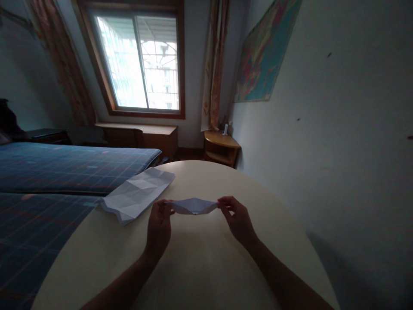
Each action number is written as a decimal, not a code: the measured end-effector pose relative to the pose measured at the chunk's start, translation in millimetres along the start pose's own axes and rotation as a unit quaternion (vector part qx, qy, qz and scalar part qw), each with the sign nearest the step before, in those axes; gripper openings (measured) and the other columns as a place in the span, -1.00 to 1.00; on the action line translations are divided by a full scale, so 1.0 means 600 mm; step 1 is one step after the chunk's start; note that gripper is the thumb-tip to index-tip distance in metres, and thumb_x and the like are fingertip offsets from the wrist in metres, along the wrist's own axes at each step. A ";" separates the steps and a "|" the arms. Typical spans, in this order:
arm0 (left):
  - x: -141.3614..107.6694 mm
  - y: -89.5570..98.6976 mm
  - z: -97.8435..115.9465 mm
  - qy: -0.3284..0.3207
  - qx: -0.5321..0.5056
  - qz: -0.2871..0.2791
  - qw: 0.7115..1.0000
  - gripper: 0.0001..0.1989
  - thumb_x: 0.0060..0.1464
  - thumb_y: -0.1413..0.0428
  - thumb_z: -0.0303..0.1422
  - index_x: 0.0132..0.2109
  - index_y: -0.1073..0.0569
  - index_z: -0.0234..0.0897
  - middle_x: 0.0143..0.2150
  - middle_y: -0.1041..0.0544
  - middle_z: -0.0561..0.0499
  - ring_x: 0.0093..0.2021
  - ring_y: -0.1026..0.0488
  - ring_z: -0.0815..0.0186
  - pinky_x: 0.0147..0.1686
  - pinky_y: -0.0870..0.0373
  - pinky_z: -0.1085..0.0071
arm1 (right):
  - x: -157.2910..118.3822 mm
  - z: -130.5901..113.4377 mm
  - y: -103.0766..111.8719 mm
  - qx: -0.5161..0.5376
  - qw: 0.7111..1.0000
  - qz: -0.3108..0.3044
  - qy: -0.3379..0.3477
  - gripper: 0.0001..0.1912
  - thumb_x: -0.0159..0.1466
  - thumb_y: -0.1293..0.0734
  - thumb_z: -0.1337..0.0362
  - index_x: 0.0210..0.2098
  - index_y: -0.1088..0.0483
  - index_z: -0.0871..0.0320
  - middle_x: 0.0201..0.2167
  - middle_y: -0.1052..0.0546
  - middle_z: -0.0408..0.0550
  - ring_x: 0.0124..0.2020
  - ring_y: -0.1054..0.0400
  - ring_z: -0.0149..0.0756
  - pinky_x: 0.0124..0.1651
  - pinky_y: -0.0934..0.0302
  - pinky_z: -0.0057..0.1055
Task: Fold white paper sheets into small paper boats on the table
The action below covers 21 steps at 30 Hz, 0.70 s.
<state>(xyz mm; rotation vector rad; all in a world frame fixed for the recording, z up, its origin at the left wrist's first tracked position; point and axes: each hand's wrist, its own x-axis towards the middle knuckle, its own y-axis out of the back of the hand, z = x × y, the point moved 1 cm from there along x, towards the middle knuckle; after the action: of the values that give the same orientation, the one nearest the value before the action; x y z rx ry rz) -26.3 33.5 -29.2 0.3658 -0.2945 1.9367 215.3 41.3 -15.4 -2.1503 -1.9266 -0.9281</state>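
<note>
A folded white paper boat (194,206) stretches between my two hands above the round table. Its ends are pointed, and its middle rises to a low peak. My left hand (159,224) pinches the left tip between thumb and fingers. At the opposite tip, my right hand (237,218) closes its thumb and fingertips on the paper. To the left of my left hand lies a creased sheet of white paper (142,191), opened out with fold lines across it.
The round cream table (206,267) fills the foreground. A bed with a blue plaid cover (64,168) borders it on the left, and a white wall (338,172) runs along the right. Beyond stand a small wooden corner cabinet (222,140) and a low desk (158,129) under the window.
</note>
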 end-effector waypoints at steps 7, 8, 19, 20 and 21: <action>-0.001 -0.004 0.001 0.037 -0.081 -0.008 0.996 -0.65 0.10 -0.15 -0.07 -0.19 -0.34 -0.26 -0.20 -0.49 -0.01 -0.22 -0.53 0.29 -0.20 -0.58 0.22 | 0.004 0.014 0.005 -0.027 0.999 -0.029 0.013 -0.76 0.37 -0.22 0.20 -0.08 -0.45 0.13 -0.19 -0.54 0.02 -0.23 -0.47 -0.26 -0.21 -0.39 -0.31; -0.001 -0.004 0.003 0.043 -0.088 -0.010 0.995 -0.64 0.09 -0.16 -0.07 -0.19 -0.34 -0.26 -0.21 -0.49 0.00 -0.21 -0.54 0.28 -0.19 -0.58 0.20 | 0.004 0.015 0.007 -0.037 0.998 -0.036 0.027 -0.75 0.38 -0.21 0.22 -0.07 -0.46 0.12 -0.17 -0.53 0.02 -0.20 -0.46 -0.26 -0.18 -0.38 -0.31; -0.021 -0.008 0.004 -0.009 0.022 -0.068 0.997 -0.73 0.24 -0.03 -0.12 -0.15 -0.38 -0.25 -0.15 -0.50 -0.05 -0.12 -0.52 0.25 -0.04 -0.51 0.16 | -0.010 -0.011 0.000 -0.180 0.972 -0.105 0.107 -0.69 0.26 -0.32 0.34 0.01 -0.39 0.13 -0.06 -0.47 0.06 0.00 -0.37 -0.16 0.08 -0.27 -0.18; -0.024 -0.009 0.005 -0.021 0.037 -0.080 0.996 -0.75 0.25 -0.03 -0.14 -0.15 -0.38 -0.25 -0.14 -0.51 -0.05 -0.12 -0.52 0.25 -0.05 -0.51 0.17 | -0.014 -0.015 -0.004 -0.189 0.968 -0.118 0.117 -0.58 0.23 -0.36 0.31 0.08 -0.34 0.13 0.00 -0.45 0.08 0.05 -0.34 -0.13 0.12 -0.25 -0.14; -0.027 -0.010 0.006 -0.036 0.046 -0.092 0.994 -0.77 0.26 -0.02 -0.16 -0.15 -0.38 -0.25 -0.14 -0.51 -0.05 -0.11 -0.51 0.25 -0.06 -0.51 0.19 | -0.018 -0.017 -0.007 -0.196 0.963 -0.132 0.126 -0.46 0.19 -0.40 0.27 0.15 -0.28 0.14 0.06 -0.43 0.11 0.10 -0.31 -0.09 0.15 -0.22 -0.11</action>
<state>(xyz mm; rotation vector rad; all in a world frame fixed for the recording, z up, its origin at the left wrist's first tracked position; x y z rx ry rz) -14.6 20.8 -31.8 0.5060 -0.2108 1.7616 207.7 27.7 -13.8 -1.8475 -2.0651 -1.6694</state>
